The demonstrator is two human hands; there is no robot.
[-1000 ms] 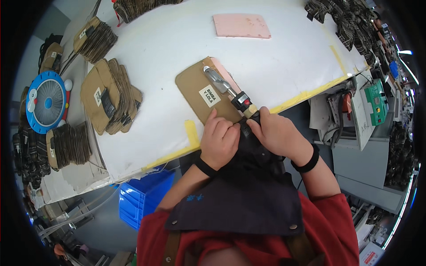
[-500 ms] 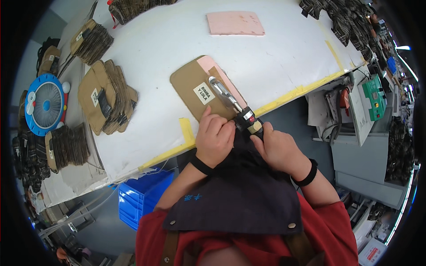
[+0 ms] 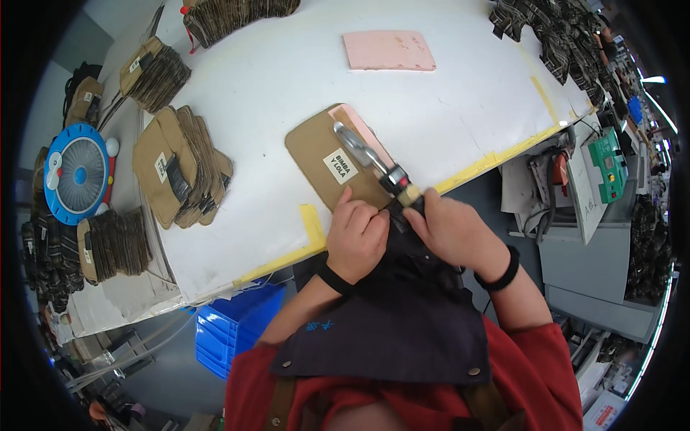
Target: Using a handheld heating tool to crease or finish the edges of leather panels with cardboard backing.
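Observation:
A tan fabric panel (image 3: 314, 149) with a white label and rounded corners lies near the table's front edge. Along its right side shows a narrow pink strip (image 3: 363, 126). My right hand (image 3: 453, 228) is closed around the black handle of a chrome-tipped hand tool (image 3: 361, 150). Its curved metal end rests on or just above the panel, right of the label; contact cannot be made out. My left hand (image 3: 357, 240) has curled fingers at the panel's near edge, one fingertip on the fabric. What lies under those fingers is hidden, and dark material hangs between my hands.
A pink sheet (image 3: 389, 50) lies farther back on the white table (image 3: 251, 136). Stacked tan panels (image 3: 172, 165) and a blue fan (image 3: 77, 174) stand left. Dark striped pieces (image 3: 550, 39) are heaped far right. A blue crate (image 3: 228, 327) sits below the yellow-taped edge.
The tool's metal end has moved farther up the panel and slightly left of its former place. Less of the pink strip shows now. The whole view has shifted slightly.

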